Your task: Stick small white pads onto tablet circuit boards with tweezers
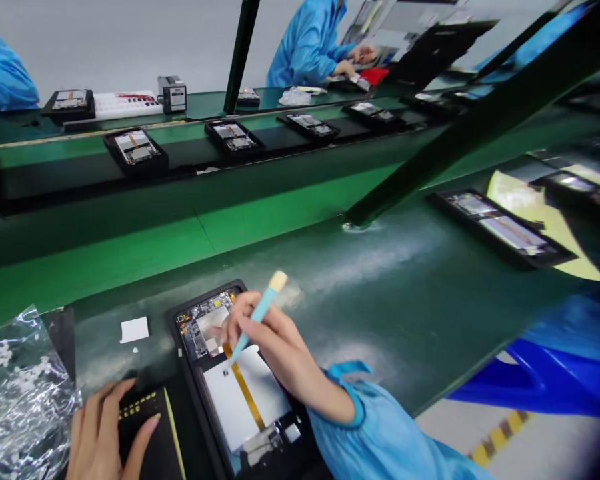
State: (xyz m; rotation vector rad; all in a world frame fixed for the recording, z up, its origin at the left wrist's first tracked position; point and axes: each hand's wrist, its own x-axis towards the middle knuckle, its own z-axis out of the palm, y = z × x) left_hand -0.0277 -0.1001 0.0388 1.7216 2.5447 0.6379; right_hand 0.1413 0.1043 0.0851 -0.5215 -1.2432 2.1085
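My right hand (267, 340) pinches a light-blue tapered stick (256, 319) with a cream-coloured end pointing up. The stick's lower tip is close to a small dark square on the white battery (255, 387) of an opened tablet (213, 373); whether they touch, I cannot tell. An orange ribbon cable (247, 393) runs down over the battery, and part of the circuit board above lies behind my fingers. To the left, my left hand (103, 433) holds a black sheet (153, 433) with rows of small yellow marks, thumb on its face and fingers curled at its left side.
A clear plastic bag (23, 400) with white bits lies at far left, near a white paper piece (135, 329). Another opened tablet (505, 227) is at right. A slanted green post (430, 153) crosses the bench. More tablets line the raised shelf (180, 143); a co-worker (310, 43) sits beyond.
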